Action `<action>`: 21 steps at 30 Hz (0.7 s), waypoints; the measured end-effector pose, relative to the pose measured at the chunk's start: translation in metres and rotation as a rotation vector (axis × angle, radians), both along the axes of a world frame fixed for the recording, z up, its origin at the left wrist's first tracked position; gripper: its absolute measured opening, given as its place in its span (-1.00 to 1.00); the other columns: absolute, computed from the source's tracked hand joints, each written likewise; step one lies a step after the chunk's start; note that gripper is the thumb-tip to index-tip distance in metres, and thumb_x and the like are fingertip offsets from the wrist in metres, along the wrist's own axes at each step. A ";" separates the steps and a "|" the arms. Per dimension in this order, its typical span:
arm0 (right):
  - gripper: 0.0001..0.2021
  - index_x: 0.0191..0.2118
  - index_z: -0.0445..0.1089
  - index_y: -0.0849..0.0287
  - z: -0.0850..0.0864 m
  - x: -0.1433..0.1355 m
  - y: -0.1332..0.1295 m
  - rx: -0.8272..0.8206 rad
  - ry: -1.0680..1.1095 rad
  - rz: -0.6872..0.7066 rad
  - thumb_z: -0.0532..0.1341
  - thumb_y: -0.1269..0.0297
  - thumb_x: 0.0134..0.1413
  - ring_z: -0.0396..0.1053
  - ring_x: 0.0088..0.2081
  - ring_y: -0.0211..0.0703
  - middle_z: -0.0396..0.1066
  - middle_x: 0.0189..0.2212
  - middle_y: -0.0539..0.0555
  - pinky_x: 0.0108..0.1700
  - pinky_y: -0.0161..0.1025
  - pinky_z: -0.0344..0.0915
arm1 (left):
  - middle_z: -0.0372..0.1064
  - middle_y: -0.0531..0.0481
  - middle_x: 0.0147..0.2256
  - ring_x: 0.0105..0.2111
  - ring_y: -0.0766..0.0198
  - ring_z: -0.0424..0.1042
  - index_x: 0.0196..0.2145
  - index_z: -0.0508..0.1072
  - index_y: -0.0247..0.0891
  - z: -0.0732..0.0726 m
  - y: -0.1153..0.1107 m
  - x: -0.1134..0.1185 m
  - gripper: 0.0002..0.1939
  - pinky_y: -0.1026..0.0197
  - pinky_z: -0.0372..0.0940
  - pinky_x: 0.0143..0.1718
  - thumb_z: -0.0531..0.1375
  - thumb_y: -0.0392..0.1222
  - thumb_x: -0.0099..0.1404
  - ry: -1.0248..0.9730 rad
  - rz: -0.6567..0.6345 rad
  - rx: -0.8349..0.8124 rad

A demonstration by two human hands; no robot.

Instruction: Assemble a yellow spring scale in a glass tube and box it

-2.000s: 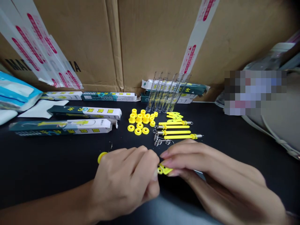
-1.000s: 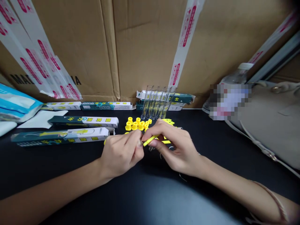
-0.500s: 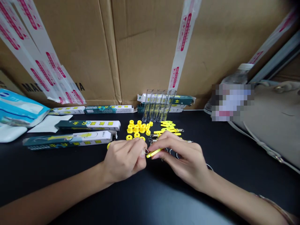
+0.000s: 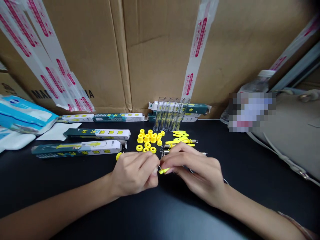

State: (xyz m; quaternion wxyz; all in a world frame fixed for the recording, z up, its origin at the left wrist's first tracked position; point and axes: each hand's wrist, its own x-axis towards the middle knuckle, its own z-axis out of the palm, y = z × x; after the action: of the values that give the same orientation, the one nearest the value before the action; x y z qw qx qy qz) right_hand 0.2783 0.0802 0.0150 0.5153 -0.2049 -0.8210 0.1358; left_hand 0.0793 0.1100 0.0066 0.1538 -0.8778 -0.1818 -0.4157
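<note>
Near the middle of the black table, my left hand (image 4: 136,173) is closed, its fingertips pinching a thin metal wire loop (image 4: 158,169). Between the fingertips of my right hand (image 4: 197,173) is a small yellow plastic piece (image 4: 164,171), whose tip meets the wire loop. The rest of what the left fist holds is hidden. Just beyond the hands lie several yellow caps and rings (image 4: 147,137). To their right are flat yellow strips (image 4: 180,134) and yellow rods with metal springs (image 4: 193,141), partly covered by my right hand.
Clear tubes (image 4: 171,115) stand behind the yellow parts, before printed boxes (image 4: 200,109). More long boxes (image 4: 97,134) lie at left, beside a blue tissue pack (image 4: 27,113). A plastic bottle (image 4: 257,83) and a grey bag (image 4: 295,123) are at right. Cardboard (image 4: 155,50) rises behind.
The yellow piece has turned and moved closer to my left fingertips, and more of it is covered by my right fingers. The whole view has shifted slightly.
</note>
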 end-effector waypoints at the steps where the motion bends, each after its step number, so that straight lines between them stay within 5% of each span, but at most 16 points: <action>1: -0.84 -0.15 0.53 0.25 0.000 0.000 0.000 0.002 -0.003 -0.005 0.21 0.57 0.30 0.46 -0.30 -0.12 0.59 -0.34 0.12 -0.25 -0.15 0.48 | 0.34 0.12 -0.63 -0.68 0.33 0.30 -0.46 0.30 -0.19 0.000 0.000 0.000 -0.77 0.28 0.22 -0.63 -0.04 -0.40 0.28 0.002 0.000 0.003; 21: -0.79 -0.17 0.50 0.19 0.003 -0.002 -0.003 -0.030 -0.038 -0.009 0.16 0.60 0.30 0.47 -0.30 -0.12 0.58 -0.34 0.10 -0.24 -0.15 0.46 | 0.29 0.15 -0.64 -0.70 0.33 0.26 -0.46 0.28 -0.18 0.003 -0.003 -0.001 -0.78 0.25 0.16 -0.64 -0.03 -0.40 0.26 0.016 0.032 0.054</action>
State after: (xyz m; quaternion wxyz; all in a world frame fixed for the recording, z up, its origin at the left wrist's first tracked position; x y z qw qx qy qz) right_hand 0.2762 0.0769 0.0178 0.4972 -0.2187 -0.8276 0.1418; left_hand 0.0780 0.1071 0.0091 0.1854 -0.8736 -0.1831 -0.4109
